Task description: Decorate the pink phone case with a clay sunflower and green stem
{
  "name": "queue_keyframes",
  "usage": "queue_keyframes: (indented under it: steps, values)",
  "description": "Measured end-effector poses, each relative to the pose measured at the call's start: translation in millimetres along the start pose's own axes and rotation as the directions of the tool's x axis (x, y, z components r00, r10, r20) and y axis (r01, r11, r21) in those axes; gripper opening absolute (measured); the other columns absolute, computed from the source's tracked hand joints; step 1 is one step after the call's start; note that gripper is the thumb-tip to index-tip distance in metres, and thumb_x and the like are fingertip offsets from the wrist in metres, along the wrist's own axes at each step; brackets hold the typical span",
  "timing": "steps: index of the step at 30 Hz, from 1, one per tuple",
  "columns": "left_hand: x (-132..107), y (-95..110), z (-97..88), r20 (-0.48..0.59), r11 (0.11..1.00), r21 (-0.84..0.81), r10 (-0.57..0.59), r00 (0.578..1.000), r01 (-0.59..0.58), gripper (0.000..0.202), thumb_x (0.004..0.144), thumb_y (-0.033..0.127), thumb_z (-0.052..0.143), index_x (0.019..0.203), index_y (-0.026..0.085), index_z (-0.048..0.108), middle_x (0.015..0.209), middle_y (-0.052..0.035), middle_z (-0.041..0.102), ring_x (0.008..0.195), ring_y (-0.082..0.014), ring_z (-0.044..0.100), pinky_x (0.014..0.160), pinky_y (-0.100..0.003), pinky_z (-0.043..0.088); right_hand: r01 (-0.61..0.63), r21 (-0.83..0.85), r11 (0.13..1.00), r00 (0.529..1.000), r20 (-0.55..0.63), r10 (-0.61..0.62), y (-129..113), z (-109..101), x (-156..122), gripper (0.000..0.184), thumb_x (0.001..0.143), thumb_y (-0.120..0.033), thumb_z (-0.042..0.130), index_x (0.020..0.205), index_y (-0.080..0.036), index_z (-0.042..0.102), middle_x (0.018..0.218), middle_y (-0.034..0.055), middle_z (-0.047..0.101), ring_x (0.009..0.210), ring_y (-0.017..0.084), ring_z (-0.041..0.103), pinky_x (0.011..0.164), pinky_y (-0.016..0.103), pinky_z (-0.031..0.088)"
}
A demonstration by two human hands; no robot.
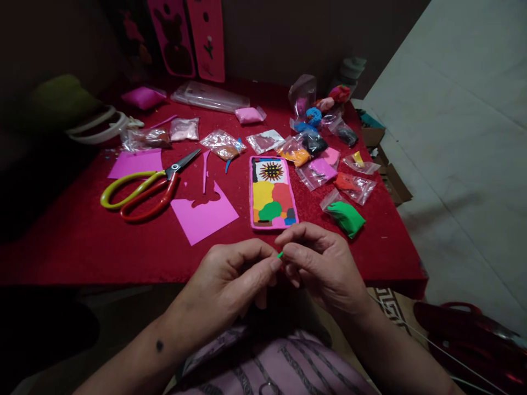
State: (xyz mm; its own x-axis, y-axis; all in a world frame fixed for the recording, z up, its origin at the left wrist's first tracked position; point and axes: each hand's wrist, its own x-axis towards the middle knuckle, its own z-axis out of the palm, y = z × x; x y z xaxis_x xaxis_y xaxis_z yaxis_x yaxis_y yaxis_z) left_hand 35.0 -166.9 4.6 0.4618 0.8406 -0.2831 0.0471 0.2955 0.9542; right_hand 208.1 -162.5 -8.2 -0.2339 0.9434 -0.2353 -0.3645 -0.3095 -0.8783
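Observation:
Near the table's front edge, a small piece of green clay (280, 255) shows between my two hands. My left hand (241, 271) pinches one end of it with thumb and forefinger. At its other end, the thumb and curled fingers of my right hand (323, 263) close on it. Just beyond my hands lies a pink-edged phone case (273, 192), covered with patches of coloured clay and a dark-petalled sunflower on white. A bag of green clay (346, 218) rests to the right of the case.
Scissors (152, 189) with yellow and red handles lie at left, by a cut pink sheet (206, 214) and a thin pink tool (205, 173). Several clay bags (315, 142) crowd the right. A clear plastic case (209, 97) lies at the back of the red-covered table (82, 247).

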Motion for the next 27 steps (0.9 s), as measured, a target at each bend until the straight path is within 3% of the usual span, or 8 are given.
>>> queue_keyframes:
  steps: [12,19,27]
  values:
    - [-0.8,1.1,1.4,-0.01,0.999,0.015,-0.035,0.999,0.035,0.023,0.093,0.034,0.06,0.086,0.015,0.071,0.056,0.0029,0.057,0.048,-0.0067,0.049,0.04,-0.011,0.036,-0.012,-0.026,1.0,1.0,-0.016,0.011,-0.3,-0.5,1.3,0.022,0.075,-0.033,0.086,0.07,-0.017,0.072,0.055,-0.0045,0.06,0.041,0.004,0.047,0.039,0.015,0.035]
    - [-0.2,3.4,0.5,0.0,0.999,0.035,-0.03,1.0,0.03,0.028,0.096,0.037,0.057,0.088,0.015,0.071,0.057,0.0024,0.056,0.049,-0.0067,0.048,0.041,-0.012,0.035,-0.048,-0.012,0.999,0.999,-0.008,0.048,-2.6,-2.1,-0.5,0.022,0.076,-0.038,0.084,0.084,-0.018,0.08,0.058,-0.0009,0.065,0.046,0.007,0.053,0.042,0.016,0.042]
    - [-0.8,6.4,0.3,-0.025,0.995,0.09,-0.045,0.999,0.047,0.033,0.095,0.043,0.059,0.08,0.015,0.069,0.061,0.0012,0.062,0.049,-0.0063,0.048,0.043,-0.013,0.035,-0.05,-0.021,0.999,0.998,-0.037,0.049,-3.0,1.2,0.8,0.025,0.077,-0.038,0.085,0.073,-0.016,0.073,0.054,-0.0028,0.061,0.043,0.005,0.049,0.04,0.015,0.039]
